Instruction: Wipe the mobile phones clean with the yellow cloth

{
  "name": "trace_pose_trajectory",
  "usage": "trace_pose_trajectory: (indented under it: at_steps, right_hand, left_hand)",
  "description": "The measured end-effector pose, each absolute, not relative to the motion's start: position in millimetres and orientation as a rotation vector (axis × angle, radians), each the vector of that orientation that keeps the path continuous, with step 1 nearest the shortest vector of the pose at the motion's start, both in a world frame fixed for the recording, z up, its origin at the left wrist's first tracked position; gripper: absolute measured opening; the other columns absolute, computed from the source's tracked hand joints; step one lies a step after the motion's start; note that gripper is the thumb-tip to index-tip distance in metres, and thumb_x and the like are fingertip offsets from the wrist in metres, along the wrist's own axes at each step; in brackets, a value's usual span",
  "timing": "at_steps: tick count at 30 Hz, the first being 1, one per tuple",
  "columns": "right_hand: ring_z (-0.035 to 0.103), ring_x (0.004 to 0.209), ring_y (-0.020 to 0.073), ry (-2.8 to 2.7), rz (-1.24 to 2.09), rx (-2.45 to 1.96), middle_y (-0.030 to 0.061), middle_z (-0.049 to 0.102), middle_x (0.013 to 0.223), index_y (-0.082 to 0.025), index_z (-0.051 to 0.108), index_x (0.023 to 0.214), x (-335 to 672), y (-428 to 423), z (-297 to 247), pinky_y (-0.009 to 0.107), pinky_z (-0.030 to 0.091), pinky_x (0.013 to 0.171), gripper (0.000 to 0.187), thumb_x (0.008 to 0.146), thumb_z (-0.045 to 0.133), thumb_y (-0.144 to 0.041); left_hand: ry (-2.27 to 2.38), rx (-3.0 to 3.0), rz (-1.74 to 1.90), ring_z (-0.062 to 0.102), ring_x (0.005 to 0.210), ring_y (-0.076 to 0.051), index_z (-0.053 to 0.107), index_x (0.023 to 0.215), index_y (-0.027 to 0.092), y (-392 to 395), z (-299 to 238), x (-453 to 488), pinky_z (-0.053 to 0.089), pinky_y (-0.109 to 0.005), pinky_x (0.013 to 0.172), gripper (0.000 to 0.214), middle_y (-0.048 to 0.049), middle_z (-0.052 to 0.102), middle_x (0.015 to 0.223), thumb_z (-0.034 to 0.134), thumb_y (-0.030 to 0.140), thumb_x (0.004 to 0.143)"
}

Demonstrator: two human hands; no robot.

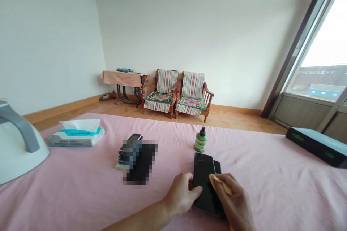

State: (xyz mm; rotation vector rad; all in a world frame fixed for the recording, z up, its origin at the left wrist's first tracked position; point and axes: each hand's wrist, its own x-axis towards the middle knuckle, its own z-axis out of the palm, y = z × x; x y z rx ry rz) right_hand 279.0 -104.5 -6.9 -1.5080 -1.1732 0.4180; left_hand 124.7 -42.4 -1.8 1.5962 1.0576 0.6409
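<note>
Phone (pixel 203 173) gripped in my left hand (pixel 182 192), yellow cloth (pixel 225 186) pinched in my right hand (pixel 236 198).
My left forearm (pixel 146 213) slants inward, thumb laid on the black glass, the other fingers curled at its left side; on the right, my thumb and fingertips press together on the cloth, over the glass's right part. All this lies right of centre on the pink-covered table (pixel 271 180), well in from its far edge, a green bottle (pixel 200 141) just beyond.
</note>
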Motion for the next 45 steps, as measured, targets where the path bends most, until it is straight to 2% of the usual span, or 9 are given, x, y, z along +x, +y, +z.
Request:
trace_pose_trajectory:
  at_steps: [5, 10, 13, 19, 29, 33, 36, 41, 45]
  right_hand:
    - [0.06, 0.065, 0.0165, -1.171, 0.4, -1.467, 0.0034, 0.063, 0.073, -0.019, 0.072, 0.078, 275, -105, -5, 0.021, 0.045, 0.055, 0.041, 0.078, 0.056, -0.057]
    - [0.059, 0.062, 0.0161, -1.221, 0.453, -1.428, 0.0032, 0.062, 0.07, -0.018, 0.072, 0.076, 269, -106, -4, 0.021, 0.044, 0.052, 0.041, 0.079, 0.055, -0.056]
    - [0.059, 0.061, 0.0165, -1.206, 0.446, -1.414, 0.004, 0.062, 0.068, -0.018, 0.071, 0.074, 266, -106, -2, 0.021, 0.044, 0.05, 0.045, 0.078, 0.055, -0.059]
    - [0.061, 0.063, 0.0185, -1.168, 0.408, -1.412, 0.0062, 0.064, 0.068, -0.018, 0.071, 0.07, 265, -107, 3, 0.022, 0.048, 0.051, 0.052, 0.075, 0.052, -0.067]
    - [0.063, 0.065, 0.018, -1.135, 0.356, -1.474, 0.0048, 0.066, 0.072, -0.02, 0.07, 0.069, 269, -109, 0, 0.02, 0.05, 0.055, 0.046, 0.072, 0.057, -0.064]
    - [0.063, 0.066, 0.0182, -1.143, 0.357, -1.481, 0.0045, 0.067, 0.072, -0.02, 0.071, 0.071, 269, -108, -1, 0.02, 0.05, 0.055, 0.045, 0.072, 0.057, -0.063]
    - [0.063, 0.065, 0.0181, -1.142, 0.337, -1.486, 0.0044, 0.067, 0.071, -0.02, 0.071, 0.07, 269, -108, -1, 0.02, 0.05, 0.054, 0.046, 0.072, 0.057, -0.064]
    - [0.062, 0.063, 0.0176, -1.129, 0.301, -1.492, 0.0042, 0.066, 0.07, -0.02, 0.07, 0.069, 269, -107, -3, 0.02, 0.049, 0.052, 0.048, 0.072, 0.056, -0.066]
    - [0.063, 0.064, 0.0182, -1.149, 0.335, -1.5, 0.0045, 0.067, 0.071, -0.02, 0.071, 0.07, 270, -107, -6, 0.02, 0.049, 0.053, 0.048, 0.072, 0.056, -0.066]
  left_hand:
    - [1.103, 1.495, 0.615, 0.043, 0.03, -0.009, 0.044, 0.07, 0.019, -40, -8, 121, 0.028, -0.017, 0.03, 0.028, 0.008, 0.048, 0.044, 0.067, 0.036, 0.073]
    - [1.06, 1.365, 0.678, 0.045, 0.031, -0.008, 0.04, 0.074, 0.02, -45, -5, 123, 0.032, -0.016, 0.028, 0.034, 0.0077, 0.05, 0.051, 0.06, 0.048, 0.078]
    - [1.001, 1.288, 0.693, 0.05, 0.035, -0.009, 0.039, 0.082, 0.02, -49, -2, 126, 0.035, -0.017, 0.028, 0.039, 0.0063, 0.054, 0.058, 0.064, 0.05, 0.075]
    - [0.929, 1.205, 0.726, 0.052, 0.04, -0.008, 0.043, 0.084, 0.018, -53, 2, 112, 0.037, -0.015, 0.03, 0.039, 0.0043, 0.054, 0.066, 0.067, 0.047, 0.072]
    - [1.08, 1.246, 0.911, 0.054, 0.054, -0.011, 0.053, 0.089, 0.016, -48, 14, 2, 0.042, -0.016, 0.037, 0.042, 0.0049, 0.051, 0.064, 0.069, 0.05, 0.071]
    - [1.211, 1.266, 0.967, 0.05, 0.052, -0.011, 0.053, 0.085, 0.016, -36, 7, -32, 0.04, -0.016, 0.036, 0.045, 0.0071, 0.045, 0.06, 0.07, 0.053, 0.066]
    - [1.28, 1.29, 0.968, 0.05, 0.052, -0.012, 0.053, 0.08, 0.015, -27, 3, -47, 0.04, -0.018, 0.035, 0.048, 0.0055, 0.048, 0.06, 0.07, 0.056, 0.061]
    - [1.339, 1.35, 0.978, 0.056, 0.061, -0.015, 0.054, 0.088, 0.014, -24, 5, -67, 0.045, -0.022, 0.043, 0.05, 0.0012, 0.056, 0.072, 0.07, 0.052, 0.06]
    - [1.387, 1.491, 0.944, 0.06, 0.073, -0.02, 0.056, 0.093, 0.015, -35, 7, -77, 0.051, -0.03, 0.059, 0.039, -0.0018, 0.06, 0.081, 0.068, 0.036, 0.062]
